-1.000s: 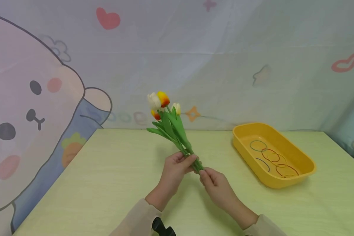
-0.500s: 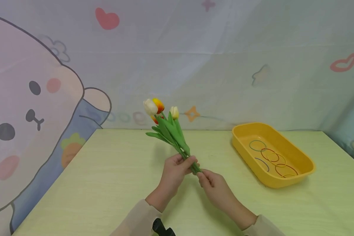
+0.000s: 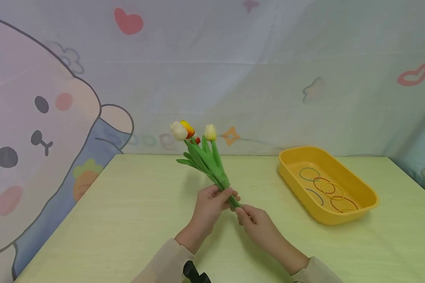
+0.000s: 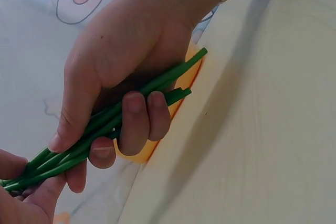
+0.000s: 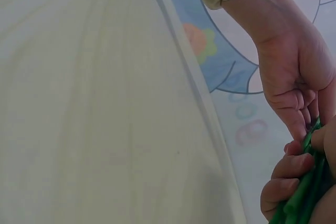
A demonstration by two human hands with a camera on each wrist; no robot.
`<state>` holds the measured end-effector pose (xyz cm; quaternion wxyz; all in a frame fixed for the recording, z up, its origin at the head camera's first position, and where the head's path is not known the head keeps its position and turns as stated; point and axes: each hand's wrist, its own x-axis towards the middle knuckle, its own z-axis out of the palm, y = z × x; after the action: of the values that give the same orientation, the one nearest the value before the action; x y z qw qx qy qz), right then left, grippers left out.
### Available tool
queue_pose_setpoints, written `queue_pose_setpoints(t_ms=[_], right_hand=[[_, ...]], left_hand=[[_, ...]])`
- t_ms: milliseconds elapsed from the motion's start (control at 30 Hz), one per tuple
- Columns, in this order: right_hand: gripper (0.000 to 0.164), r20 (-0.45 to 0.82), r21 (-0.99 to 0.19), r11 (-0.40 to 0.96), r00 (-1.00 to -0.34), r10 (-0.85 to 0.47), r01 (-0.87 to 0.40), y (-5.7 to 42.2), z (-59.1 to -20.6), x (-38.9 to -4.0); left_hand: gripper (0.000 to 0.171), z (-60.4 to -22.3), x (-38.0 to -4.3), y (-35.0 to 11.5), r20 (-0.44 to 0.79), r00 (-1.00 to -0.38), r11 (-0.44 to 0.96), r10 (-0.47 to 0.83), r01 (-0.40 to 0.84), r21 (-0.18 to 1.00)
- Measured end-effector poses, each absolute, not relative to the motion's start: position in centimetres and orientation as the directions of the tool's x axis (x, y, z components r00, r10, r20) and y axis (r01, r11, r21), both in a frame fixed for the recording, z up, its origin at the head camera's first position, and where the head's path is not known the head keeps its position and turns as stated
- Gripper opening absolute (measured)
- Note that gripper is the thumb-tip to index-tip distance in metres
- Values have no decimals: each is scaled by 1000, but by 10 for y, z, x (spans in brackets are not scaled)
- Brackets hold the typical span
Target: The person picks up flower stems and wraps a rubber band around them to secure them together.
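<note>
Held above the table in the head view is a bunch of tulips (image 3: pixel 209 161), with white, pale yellow and orange-red blooms leaning to the upper left. My left hand (image 3: pixel 208 208) pinches the green stems below the leaves. Further down, my right hand (image 3: pixel 263 230) grips the lower stems, its fingertips close to the left hand. The left wrist view shows the right hand's fingers curled round the stems, with cut stem ends (image 4: pixel 186 67) sticking out past its palm. In the right wrist view the left hand (image 5: pixel 294 77) is at the upper right and the blooms are hidden.
A yellow tray (image 3: pixel 304 202) stands on the right of the table (image 3: pixel 127 220), holding several coloured rubber bands (image 3: pixel 316 193). A printed cloth backdrop (image 3: pixel 251 102) rises behind the table. Something black (image 3: pixel 195 272) sits by the left sleeve.
The blooms have dipped and shifted slightly left, the bunch turning so the pale yellow tulip stands apart and one orange-red bloom moves towards the middle. Both hands keep their hold, the right shifting slightly left.
</note>
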<state>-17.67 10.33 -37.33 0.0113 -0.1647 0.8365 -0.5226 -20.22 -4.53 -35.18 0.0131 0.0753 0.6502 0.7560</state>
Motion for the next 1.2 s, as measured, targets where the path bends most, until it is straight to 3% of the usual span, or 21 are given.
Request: queue_pose_setpoints(t_ms=[300,900,1200], right_hand=[[38,77,-929,306,-915,-395,-210,105,-376,-179],[61,5,-975,199,-898,-439,-103,111,-376,-180],[53,-38,-992,121,-895,-445,-18,113,-375,-180]], left_hand=[[22,-357,-203,-45,119,-980,-179,161,90,980],[21,-356,-204,-45,130,-979,-189,155,100,977],[21,-354,-203,-46,125,-982,-195,138,97,976]])
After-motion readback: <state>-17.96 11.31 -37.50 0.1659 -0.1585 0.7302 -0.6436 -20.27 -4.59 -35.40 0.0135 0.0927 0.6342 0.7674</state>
